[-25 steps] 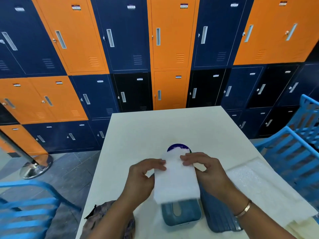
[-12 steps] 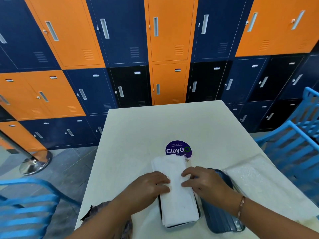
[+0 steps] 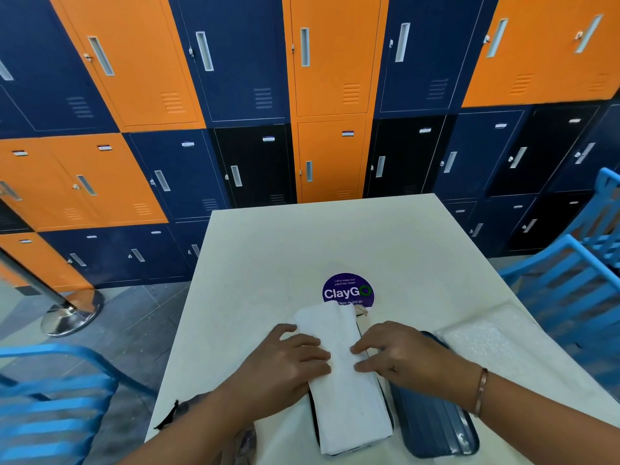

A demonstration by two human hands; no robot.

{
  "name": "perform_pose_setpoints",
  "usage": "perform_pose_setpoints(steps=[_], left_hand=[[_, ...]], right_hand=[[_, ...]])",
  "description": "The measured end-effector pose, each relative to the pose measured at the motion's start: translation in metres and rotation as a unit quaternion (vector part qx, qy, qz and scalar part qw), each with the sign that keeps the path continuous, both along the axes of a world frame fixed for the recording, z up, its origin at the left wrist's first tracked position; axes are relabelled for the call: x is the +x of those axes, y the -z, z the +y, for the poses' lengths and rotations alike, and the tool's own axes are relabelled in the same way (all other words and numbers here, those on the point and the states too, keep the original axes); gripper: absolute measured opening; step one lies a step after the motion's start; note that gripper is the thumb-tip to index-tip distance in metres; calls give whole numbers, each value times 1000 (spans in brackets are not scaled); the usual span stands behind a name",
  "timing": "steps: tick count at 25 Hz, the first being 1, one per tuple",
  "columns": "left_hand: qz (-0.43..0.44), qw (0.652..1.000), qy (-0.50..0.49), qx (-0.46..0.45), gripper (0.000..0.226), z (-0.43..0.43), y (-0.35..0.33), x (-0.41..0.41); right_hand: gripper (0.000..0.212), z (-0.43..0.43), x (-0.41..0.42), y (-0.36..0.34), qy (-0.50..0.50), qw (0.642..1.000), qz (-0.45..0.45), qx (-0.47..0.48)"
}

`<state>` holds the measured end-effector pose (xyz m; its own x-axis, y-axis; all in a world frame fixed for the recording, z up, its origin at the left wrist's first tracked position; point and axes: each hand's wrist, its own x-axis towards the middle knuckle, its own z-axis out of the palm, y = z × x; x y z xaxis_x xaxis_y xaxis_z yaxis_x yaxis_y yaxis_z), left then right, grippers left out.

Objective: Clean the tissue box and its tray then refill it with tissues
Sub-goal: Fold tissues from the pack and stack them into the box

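A white stack of tissues lies lengthwise in the dark tissue box tray, which shows only as a thin rim around it near the table's front edge. My left hand presses flat on the stack's left side. My right hand presses on its right side, fingertips on the tissues. The blue ribbed tissue box cover lies on the table just right of the tray, partly under my right wrist.
A clear plastic tissue wrapper lies at the right of the white table. A purple round sticker sits behind the tissues. A dark patterned cloth hangs at the front left edge. Blue chairs stand on both sides; lockers behind.
The tissue stack went from being held up in both hands down into the tray. Both hands now lie flat on top of it, pressing its sides.
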<state>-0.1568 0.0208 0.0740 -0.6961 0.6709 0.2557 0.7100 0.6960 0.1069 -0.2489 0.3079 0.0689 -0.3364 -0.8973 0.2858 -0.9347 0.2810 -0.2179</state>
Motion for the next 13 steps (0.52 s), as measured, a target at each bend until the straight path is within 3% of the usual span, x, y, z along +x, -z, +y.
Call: perform_pose_setpoints(steps=[6, 13], left_hand=[[-53, 993, 3, -104, 27, 8, -15, -7], [-124, 960, -1, -252, 21, 42, -16, -23]], right_hand=[[31, -23, -4, -21, -18, 985, 91, 143], [20, -59, 17, -22, -5, 925, 208, 319]])
